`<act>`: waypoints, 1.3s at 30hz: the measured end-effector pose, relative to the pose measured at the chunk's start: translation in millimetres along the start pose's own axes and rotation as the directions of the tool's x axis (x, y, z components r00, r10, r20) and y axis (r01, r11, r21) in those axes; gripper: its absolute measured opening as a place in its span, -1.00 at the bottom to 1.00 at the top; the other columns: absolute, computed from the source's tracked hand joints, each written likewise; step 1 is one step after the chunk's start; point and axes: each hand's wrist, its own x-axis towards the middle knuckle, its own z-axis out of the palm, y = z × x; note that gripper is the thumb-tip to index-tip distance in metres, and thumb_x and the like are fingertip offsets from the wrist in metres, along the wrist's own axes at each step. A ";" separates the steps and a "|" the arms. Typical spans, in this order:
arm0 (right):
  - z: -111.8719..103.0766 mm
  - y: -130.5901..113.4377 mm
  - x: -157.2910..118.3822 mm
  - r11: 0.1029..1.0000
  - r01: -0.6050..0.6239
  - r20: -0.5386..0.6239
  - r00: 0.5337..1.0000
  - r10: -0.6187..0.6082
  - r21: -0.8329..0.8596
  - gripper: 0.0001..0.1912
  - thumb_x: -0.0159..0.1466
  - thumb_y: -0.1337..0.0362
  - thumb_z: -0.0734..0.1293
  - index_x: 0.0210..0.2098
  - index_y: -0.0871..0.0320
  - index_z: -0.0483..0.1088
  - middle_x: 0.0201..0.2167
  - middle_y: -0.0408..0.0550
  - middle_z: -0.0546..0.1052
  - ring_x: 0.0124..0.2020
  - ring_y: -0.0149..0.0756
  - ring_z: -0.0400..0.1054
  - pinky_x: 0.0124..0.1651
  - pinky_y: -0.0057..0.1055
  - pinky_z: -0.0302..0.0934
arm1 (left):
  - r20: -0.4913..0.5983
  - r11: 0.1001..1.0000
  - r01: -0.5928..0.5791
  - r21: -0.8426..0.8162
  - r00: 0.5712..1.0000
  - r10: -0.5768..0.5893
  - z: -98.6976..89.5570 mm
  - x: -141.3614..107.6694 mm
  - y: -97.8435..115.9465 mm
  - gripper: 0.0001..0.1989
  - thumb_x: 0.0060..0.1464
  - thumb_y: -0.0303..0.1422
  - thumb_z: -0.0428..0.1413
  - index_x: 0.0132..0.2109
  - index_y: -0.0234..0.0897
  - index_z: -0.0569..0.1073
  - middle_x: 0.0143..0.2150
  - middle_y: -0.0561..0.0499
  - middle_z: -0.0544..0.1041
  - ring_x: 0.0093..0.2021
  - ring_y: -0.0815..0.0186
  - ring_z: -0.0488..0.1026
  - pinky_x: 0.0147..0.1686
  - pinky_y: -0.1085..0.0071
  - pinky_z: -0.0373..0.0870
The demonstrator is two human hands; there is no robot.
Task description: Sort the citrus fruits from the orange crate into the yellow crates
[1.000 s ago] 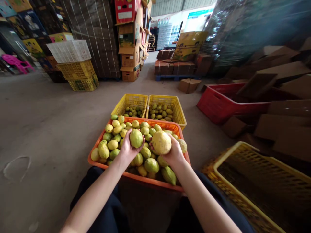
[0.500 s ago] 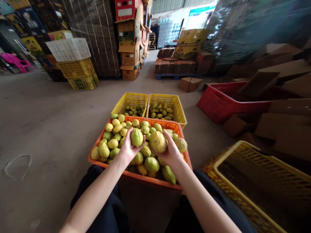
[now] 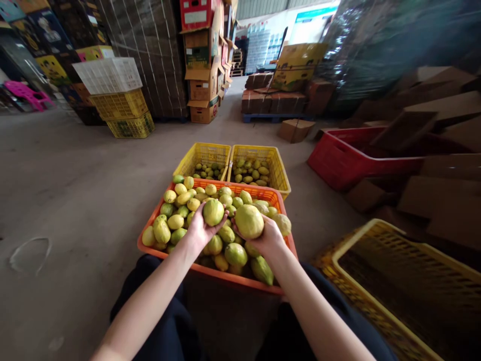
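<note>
My left hand point(image 3: 203, 226) is wrapped from below around a green-yellow papaya point(image 3: 213, 212). A larger, paler yellow papaya point(image 3: 249, 222) rests in my right hand point(image 3: 268, 234), its fingers curled behind and under it. Both hands are side by side above an orange crate point(image 3: 240, 285) heaped with papayas of mixed sizes, some green and some yellow. One big green papaya point(image 3: 262, 271) lies at the crate's near right. A pale one point(image 3: 282, 224) sits by the right rim, just past my right hand. The fruit directly under my hands is hidden.
Beyond the orange crate are two yellow crates point(image 3: 283, 170) with smaller fruit in them. A large yellow crate point(image 3: 370, 225) stands at my right, with a red crate point(image 3: 328, 160) and loose cardboard point(image 3: 439, 200) behind it. Stacked crates point(image 3: 120, 105) stand at the back left.
The papaya in my right hand has been turned, and that hand has rotated so its back faces me more. The left papaya has also turned a little in my grip.
</note>
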 end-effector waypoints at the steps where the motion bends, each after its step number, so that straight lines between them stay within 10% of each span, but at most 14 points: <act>1: 0.9 0.0 -2.0 1.000 0.024 0.000 1.000 -0.024 0.003 -0.82 0.38 0.28 0.18 -0.20 0.09 0.43 -0.43 -0.08 0.61 -0.45 -0.23 0.53 -0.40 -0.29 0.49 | 0.016 1.000 -0.004 0.005 1.000 0.004 0.4 0.2 0.3 -0.69 0.42 -0.30 -0.04 0.09 -0.33 0.51 -0.22 -0.15 0.63 -0.34 0.22 0.64 -0.41 0.37 0.66; 8: 4.8 -2.2 -11.8 0.993 0.115 0.017 0.993 -0.115 0.027 -0.89 0.24 0.31 0.41 -0.24 0.05 0.41 -0.45 -0.18 0.58 -0.49 -0.28 0.49 -0.39 -0.28 0.52 | 0.007 0.994 -0.107 -0.037 0.994 0.108 2.0 0.6 0.6 -0.84 0.31 -0.32 0.17 -0.03 -0.29 0.53 -0.31 -0.03 0.59 -0.40 0.28 0.61 -0.41 0.40 0.66; 16: 3.1 5.8 -4.9 0.999 -0.042 -0.111 0.993 0.038 -0.027 -0.89 0.28 0.28 0.28 -0.23 0.10 0.44 -0.50 -0.10 0.55 -0.42 -0.14 0.54 -0.18 -0.18 0.52 | -0.013 0.997 0.033 -0.064 0.999 -0.034 -0.6 -1.7 0.1 -0.72 0.40 -0.34 -0.05 0.04 -0.31 0.52 -0.26 -0.12 0.57 -0.36 0.24 0.59 -0.48 0.40 0.62; 39: 1.4 5.3 -2.4 0.998 -0.048 -0.164 0.985 0.052 0.028 -0.85 0.36 0.18 0.20 -0.21 0.03 0.38 -0.45 -0.11 0.53 -0.46 -0.20 0.46 -0.37 -0.23 0.47 | -0.090 0.998 0.006 -0.065 0.996 -0.012 -0.8 0.6 3.1 -0.85 0.29 -0.28 0.09 -0.09 -0.22 0.48 -0.31 -0.03 0.51 -0.35 0.22 0.58 -0.45 0.34 0.62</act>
